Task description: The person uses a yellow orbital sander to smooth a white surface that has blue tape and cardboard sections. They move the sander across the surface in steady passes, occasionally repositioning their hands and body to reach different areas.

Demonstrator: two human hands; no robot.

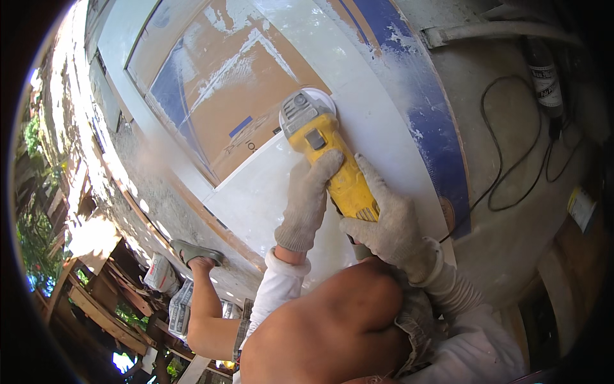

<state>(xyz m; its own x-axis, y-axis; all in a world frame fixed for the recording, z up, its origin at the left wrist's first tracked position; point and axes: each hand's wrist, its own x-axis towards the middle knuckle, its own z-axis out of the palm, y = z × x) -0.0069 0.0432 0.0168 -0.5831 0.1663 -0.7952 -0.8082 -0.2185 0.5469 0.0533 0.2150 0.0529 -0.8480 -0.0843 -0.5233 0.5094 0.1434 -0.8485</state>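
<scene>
Both my gloved hands hold a yellow angle grinder (343,175) with a grey head. My left hand (314,197) grips its underside and near side, thumb on the body just behind the switch. My right hand (391,223) wraps the rear end, one finger stretched along the casing. A whitish disc (321,98) shows beneath the grinder's head, over the edge of a white panel (261,192) and flattened cardboard (230,110). Whether the disc touches the panel or spins cannot be told. White dust coats the cardboard and the blue-printed strip (434,129).
A black power cord (501,158) loops across the floor at right, near a dark glass bottle (544,86). Filled sacks (162,274) and wooden planks (108,312) lie at lower left. My sandalled foot (199,254) stands near the panel's left edge.
</scene>
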